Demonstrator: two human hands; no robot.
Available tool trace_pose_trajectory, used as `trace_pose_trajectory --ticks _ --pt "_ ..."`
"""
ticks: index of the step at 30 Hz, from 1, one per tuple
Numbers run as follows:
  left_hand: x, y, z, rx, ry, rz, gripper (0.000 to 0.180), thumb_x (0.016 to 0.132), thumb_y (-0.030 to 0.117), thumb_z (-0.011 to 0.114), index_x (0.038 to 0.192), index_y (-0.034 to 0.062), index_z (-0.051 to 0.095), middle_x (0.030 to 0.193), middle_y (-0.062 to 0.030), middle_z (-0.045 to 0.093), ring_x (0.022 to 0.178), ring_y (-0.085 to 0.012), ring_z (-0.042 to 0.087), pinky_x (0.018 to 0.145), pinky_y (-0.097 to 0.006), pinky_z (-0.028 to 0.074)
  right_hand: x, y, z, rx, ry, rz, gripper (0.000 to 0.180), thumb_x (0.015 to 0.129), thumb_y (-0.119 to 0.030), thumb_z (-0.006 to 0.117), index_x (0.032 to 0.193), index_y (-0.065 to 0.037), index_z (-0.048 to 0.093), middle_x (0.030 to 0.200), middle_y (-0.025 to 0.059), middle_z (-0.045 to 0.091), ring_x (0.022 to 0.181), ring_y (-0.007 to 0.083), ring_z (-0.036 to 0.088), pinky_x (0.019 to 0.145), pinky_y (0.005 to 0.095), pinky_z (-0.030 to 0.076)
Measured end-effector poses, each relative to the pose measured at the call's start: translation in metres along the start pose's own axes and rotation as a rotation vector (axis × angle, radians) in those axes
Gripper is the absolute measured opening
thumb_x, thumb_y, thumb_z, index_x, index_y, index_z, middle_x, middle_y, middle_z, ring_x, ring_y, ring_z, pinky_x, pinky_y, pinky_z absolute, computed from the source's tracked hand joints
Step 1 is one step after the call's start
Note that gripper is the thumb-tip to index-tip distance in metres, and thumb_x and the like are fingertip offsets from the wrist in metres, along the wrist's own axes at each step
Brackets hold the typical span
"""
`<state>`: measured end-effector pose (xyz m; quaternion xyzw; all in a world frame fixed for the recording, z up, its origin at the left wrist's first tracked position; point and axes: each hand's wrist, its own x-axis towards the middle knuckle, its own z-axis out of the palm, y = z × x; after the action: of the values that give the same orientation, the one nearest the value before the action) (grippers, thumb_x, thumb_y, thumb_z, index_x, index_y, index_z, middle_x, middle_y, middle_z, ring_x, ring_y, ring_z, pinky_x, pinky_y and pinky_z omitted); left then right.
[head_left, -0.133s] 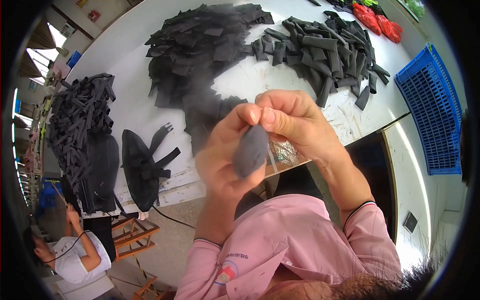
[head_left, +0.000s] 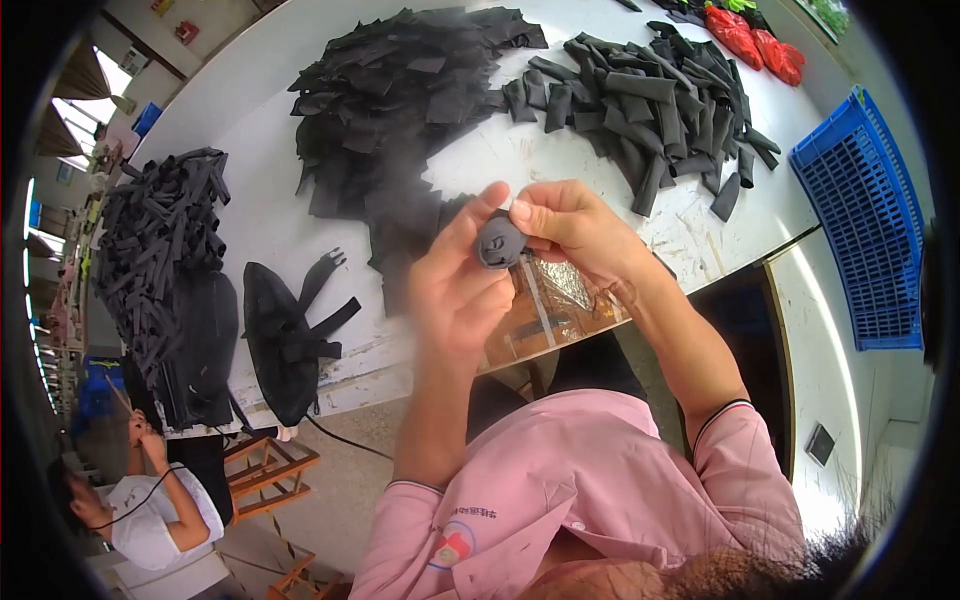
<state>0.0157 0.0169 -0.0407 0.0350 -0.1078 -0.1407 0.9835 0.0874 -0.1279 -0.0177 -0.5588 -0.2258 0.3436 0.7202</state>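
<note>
Black fabric piece (head_left: 499,240), flat a moment ago, now bunched between left hand (head_left: 455,290) and right hand (head_left: 570,225), both pinching it. Blue basket (head_left: 865,240) sits right of hands, contents unclear.

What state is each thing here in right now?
Small dark piece: curled up, pinched between both hands.
Left hand: closed around the piece.
Right hand: fingertips gripping the piece.
Flat black pieces: heaped loosely on the white table.
Folded black strips: piled.
Blue crate: its contents cannot be seen.
</note>
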Motion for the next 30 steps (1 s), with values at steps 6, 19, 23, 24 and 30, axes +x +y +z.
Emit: trace_pose_trajectory --ticks 6,19,23,24,30 --pt "-0.012 -0.008 -0.044 0.085 0.436 0.003 0.025 0.085 0.002 0.041 0.108 0.0023 0.050 0.079 -0.0074 0.059 0.036 -0.0019 0.027 0.031 -0.016 0.021 -0.003 0.047 -0.016 0.281 -0.015 0.143 0.030 0.081 -0.032 0.060 0.071 -0.004 0.054 0.057 -0.0030 0.042 0.048 0.0052 0.033 0.043 0.0183 0.025" --pt "-0.014 -0.028 -0.035 0.935 0.690 0.327 0.024 0.085 0.010 0.049 0.106 -0.0015 0.050 0.077 -0.0026 0.057 0.048 -0.0028 0.043 0.039 -0.015 0.033 0.000 0.069 -0.033 0.244 -0.077 0.195 0.029 0.081 -0.033 0.058 0.072 -0.005 0.054 0.058 -0.0025 0.044 0.051 0.0053 0.038 0.044 0.0180 0.031" --pt "-0.002 -0.014 -0.016 1.610 0.430 0.468 0.030 0.079 -0.004 0.047 0.108 0.0004 0.052 0.098 -0.0081 0.058 0.086 -0.0142 0.056 0.080 -0.026 0.044 -0.006 0.055 -0.028 -0.167 0.103 0.093 0.032 0.085 -0.033 0.053 0.074 -0.004 0.052 0.059 -0.0022 0.044 0.053 0.0063 0.042 0.047 0.0186 0.035" --pt "-0.002 -0.014 -0.012 1.612 0.430 0.475 0.030 0.079 -0.004 0.047 0.108 0.0004 0.052 0.098 -0.0081 0.058 0.086 -0.0142 0.056 0.080 -0.026 0.044 -0.010 0.045 -0.023 -0.350 0.176 0.016 0.038 0.086 -0.039 0.049 0.081 -0.002 0.053 0.065 -0.0001 0.046 0.060 0.0102 0.046 0.053 0.0235 0.039" --pt "-0.001 -0.027 -0.014 1.283 0.335 0.579 0.020 0.082 0.003 0.054 0.101 -0.0025 0.053 0.097 -0.0116 0.058 0.089 -0.0126 0.053 0.083 -0.025 0.041 -0.023 0.011 -0.005 -1.036 0.213 -0.569 0.050 0.071 -0.047 0.058 0.089 -0.001 0.054 0.077 0.0101 0.052 0.070 0.0249 0.054 0.057 0.0323 0.043"
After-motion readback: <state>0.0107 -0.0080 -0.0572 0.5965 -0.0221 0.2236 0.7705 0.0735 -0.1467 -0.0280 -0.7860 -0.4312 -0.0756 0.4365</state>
